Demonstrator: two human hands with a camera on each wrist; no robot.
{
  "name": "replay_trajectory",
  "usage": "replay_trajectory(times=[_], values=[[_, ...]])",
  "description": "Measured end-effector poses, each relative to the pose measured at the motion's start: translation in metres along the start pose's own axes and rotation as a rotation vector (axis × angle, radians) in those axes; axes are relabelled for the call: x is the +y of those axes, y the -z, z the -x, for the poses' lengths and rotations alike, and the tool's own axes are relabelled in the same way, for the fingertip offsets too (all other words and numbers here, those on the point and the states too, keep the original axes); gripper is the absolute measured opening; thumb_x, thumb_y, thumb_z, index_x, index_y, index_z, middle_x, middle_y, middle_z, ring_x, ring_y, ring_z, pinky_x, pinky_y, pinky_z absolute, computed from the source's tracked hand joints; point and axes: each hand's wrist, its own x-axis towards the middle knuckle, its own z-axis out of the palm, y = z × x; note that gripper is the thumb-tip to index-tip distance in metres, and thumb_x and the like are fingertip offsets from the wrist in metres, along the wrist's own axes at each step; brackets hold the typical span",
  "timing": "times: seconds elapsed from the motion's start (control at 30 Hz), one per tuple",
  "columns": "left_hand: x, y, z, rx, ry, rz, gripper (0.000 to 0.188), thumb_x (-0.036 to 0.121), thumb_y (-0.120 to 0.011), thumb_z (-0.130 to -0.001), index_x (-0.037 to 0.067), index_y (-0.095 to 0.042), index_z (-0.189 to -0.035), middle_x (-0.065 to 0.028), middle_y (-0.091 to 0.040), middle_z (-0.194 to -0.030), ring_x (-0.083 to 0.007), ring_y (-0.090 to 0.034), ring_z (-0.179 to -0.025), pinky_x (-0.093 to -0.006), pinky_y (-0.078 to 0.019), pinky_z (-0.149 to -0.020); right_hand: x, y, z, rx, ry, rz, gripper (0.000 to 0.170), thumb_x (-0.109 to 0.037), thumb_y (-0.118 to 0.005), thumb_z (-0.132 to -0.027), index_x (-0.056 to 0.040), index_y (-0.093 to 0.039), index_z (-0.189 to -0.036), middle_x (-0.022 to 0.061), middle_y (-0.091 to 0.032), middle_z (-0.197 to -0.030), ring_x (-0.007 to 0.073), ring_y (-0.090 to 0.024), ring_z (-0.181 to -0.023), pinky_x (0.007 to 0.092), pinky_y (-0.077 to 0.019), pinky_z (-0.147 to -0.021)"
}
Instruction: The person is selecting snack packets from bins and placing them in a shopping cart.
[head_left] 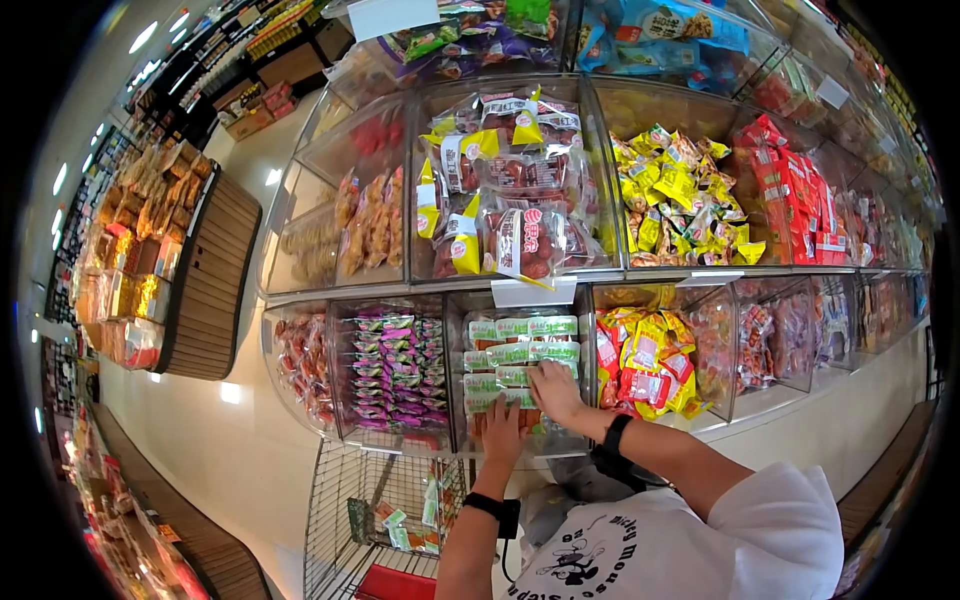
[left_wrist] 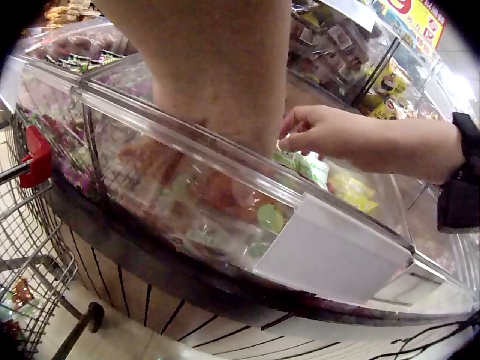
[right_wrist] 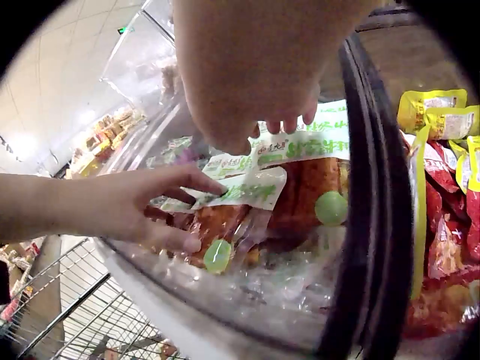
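Note:
Rows of clear snack packets (head_left: 515, 354) with white-and-green headers fill a lower bin. My left hand (head_left: 500, 432) reaches into its near side. In the right wrist view, the left thumb and fingers (right_wrist: 202, 180) hold a packet (right_wrist: 259, 187) of reddish-brown food with a round green sticker, lying askew over another packet (right_wrist: 304, 199). My right hand (head_left: 557, 395) is farther in, to the right. Its curled fingertips (right_wrist: 291, 126) touch a packet's header; I cannot tell whether they pinch it. The left wrist view shows the right hand (left_wrist: 322, 135) bent above a packet (left_wrist: 307, 166).
Clear dividers separate purple packets (head_left: 398, 370) on the left from yellow-and-red bags (head_left: 650, 360) on the right. A blank label card (left_wrist: 334, 251) hangs on the bin's front wall. A wire shopping cart (head_left: 340, 500) with several packets inside stands below, at the left. Upper bins hold date bags (head_left: 530, 180).

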Motion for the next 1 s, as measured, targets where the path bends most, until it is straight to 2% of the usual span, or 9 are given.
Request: replay_trajectory(times=[0.23, 0.4, 0.43, 0.57, 0.67, 0.8, 0.83, 0.9, 1.0], values=[[0.000, 0.012, 0.018, 0.160, -0.063, 0.003, 0.050, 0.008, -0.056, -0.062, 0.009, -0.041, -0.110, -0.0148, -0.032, -0.117, -0.0332, -0.032, -0.105, -0.0420, -0.0280, -0.087, -0.006, -0.003, 0.028, 0.123, 0.129, 0.099, 0.028, -0.010, -0.051, -0.063, -0.0068, -0.051, -0.091, 0.0129, -0.044, -0.084, 0.0273, -0.043, -0.082, 0.0364, -0.0340, -0.068], [-0.014, 0.043, 0.096, 0.222, 0.005, 0.046, 0.049, 0.009, -0.051, -0.065, 0.007, -0.037, -0.112, -0.0182, -0.030, -0.118, -0.0354, -0.029, -0.107, -0.0430, -0.0255, -0.088, -0.006, -0.008, 0.027, 0.055, 0.068, 0.159, 0.026, -0.010, -0.050, -0.062, -0.0083, -0.052, -0.088, 0.0129, -0.045, -0.084, 0.0277, -0.043, -0.082, 0.0374, -0.0349, -0.067], [-0.020, 0.044, 0.119, 0.228, 0.036, 0.038, 0.048, 0.011, -0.050, -0.067, 0.007, -0.036, -0.113, -0.0183, -0.029, -0.119, -0.0352, -0.028, -0.108, -0.0433, -0.0247, -0.089, -0.007, -0.009, 0.026, 0.137, 0.114, 0.159, 0.026, -0.010, -0.052, -0.062, -0.0085, -0.050, -0.088, 0.0131, -0.044, -0.081, 0.0287, -0.044, -0.077, 0.0386, -0.0362, -0.065], [-0.040, 0.048, 0.219, 0.358, 0.234, 0.100, 0.048, 0.005, -0.050, -0.065, 0.002, -0.036, -0.111, -0.0207, -0.030, -0.118, -0.0360, -0.029, -0.107, -0.0425, -0.0253, -0.088, -0.031, -0.005, 0.032, 0.218, 0.116, 0.076, 0.026, -0.008, -0.050, -0.063, -0.0063, -0.050, -0.088, 0.0145, -0.045, -0.083, 0.0296, -0.045, -0.077, 0.0387, -0.0373, -0.065], [-0.057, 0.045, 0.293, 0.430, 0.381, 0.114, 0.047, 0.003, -0.050, -0.065, 0.001, -0.036, -0.110, -0.0216, -0.030, -0.116, -0.0368, -0.031, -0.105, -0.0410, -0.0276, -0.087, -0.076, 0.002, 0.051, 0.302, 0.252, 0.030, 0.025, -0.007, -0.051, -0.064, -0.0046, -0.050, -0.089, 0.0134, -0.045, -0.079, 0.0292, -0.045, -0.073, 0.0378, -0.0373, -0.063], [-0.079, 0.031, 0.379, 0.526, 0.608, 0.193, 0.044, 0.004, -0.051, -0.068, -0.001, -0.036, -0.109, -0.0218, -0.035, -0.112, -0.0364, -0.037, -0.099, -0.0376, -0.0311, -0.084, -0.144, -0.020, 0.091, 0.167, 0.331, -0.127, 0.026, -0.006, -0.050, -0.065, -0.0034, -0.049, -0.091, 0.0132, -0.046, -0.082, 0.0297, -0.044, -0.077, 0.0372, -0.0366, -0.066], [-0.084, 0.031, 0.396, 0.522, 0.674, 0.250, 0.043, 0.005, -0.050, -0.068, -0.001, -0.037, -0.108, -0.0222, -0.037, -0.110, -0.0360, -0.037, -0.099, -0.0373, -0.0311, -0.084, -0.156, -0.037, 0.099, 0.227, 0.449, -0.168, 0.026, -0.004, -0.050, -0.063, -0.0032, -0.049, -0.090, 0.0131, -0.046, -0.082, 0.0302, -0.045, -0.076, 0.0378, -0.0372, -0.067], [-0.097, 0.027, 0.429, 0.534, 0.779, 0.363, 0.037, 0.008, -0.049, -0.071, -0.001, -0.040, -0.106, -0.0210, -0.045, -0.101, -0.0331, -0.042, -0.095, -0.0355, -0.0335, -0.082, -0.184, -0.067, 0.115, 0.093, 0.512, -0.227, 0.026, -0.005, -0.050, -0.063, -0.0036, -0.049, -0.089, 0.0135, -0.046, -0.082, 0.0307, -0.045, -0.078, 0.0378, -0.0375, -0.067], [-0.125, 0.010, 0.470, 0.385, 1.017, 0.628, 0.037, 0.011, -0.050, -0.073, 0.002, -0.041, -0.107, -0.0153, -0.048, -0.101, -0.0256, -0.046, -0.094, -0.0311, -0.0377, -0.078, -0.230, -0.105, 0.125, -0.101, 0.601, -0.254, 0.023, -0.007, -0.049, -0.064, -0.0044, -0.050, -0.087, 0.0131, -0.048, -0.080, 0.0293, -0.047, -0.077, 0.0368, -0.0386, -0.067]])
